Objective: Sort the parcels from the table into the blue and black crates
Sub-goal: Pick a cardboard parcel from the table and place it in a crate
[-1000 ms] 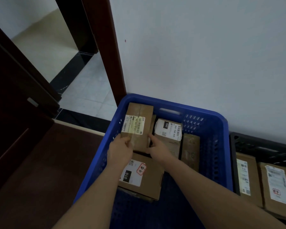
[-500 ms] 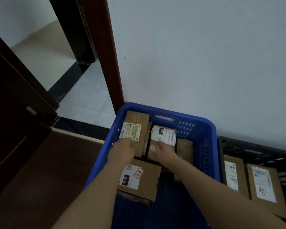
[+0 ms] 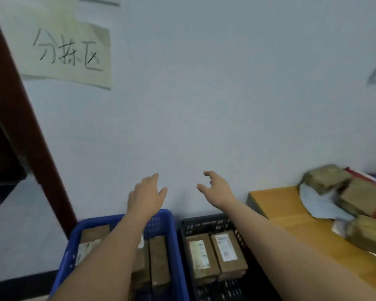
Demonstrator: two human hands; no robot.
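The blue crate (image 3: 174, 240) stands on the floor at the bottom left with several brown cardboard parcels (image 3: 159, 259) inside. To its right, the black crate (image 3: 204, 222) holds two labelled brown parcels (image 3: 228, 253) side by side. Both my hands are raised above the crates, in front of the white wall, and hold nothing. My left hand (image 3: 147, 196) has loosely spread fingers over the blue crate's far rim. My right hand (image 3: 215, 190) hangs above the black crate with relaxed, slightly curled fingers. More parcels (image 3: 363, 196) lie piled on the wooden table (image 3: 274, 203) at the right.
A dark red door frame (image 3: 20, 118) runs down the left side beside an open doorway. A paper sign (image 3: 67, 48) with handwritten characters is stuck on the wall. A pale grey mailer bag (image 3: 317, 203) lies under the table's parcels.
Both hands let go of the parcels in the blue crate and rose out of it. The view swung up and to the right, bringing the table and the wall sign into sight.
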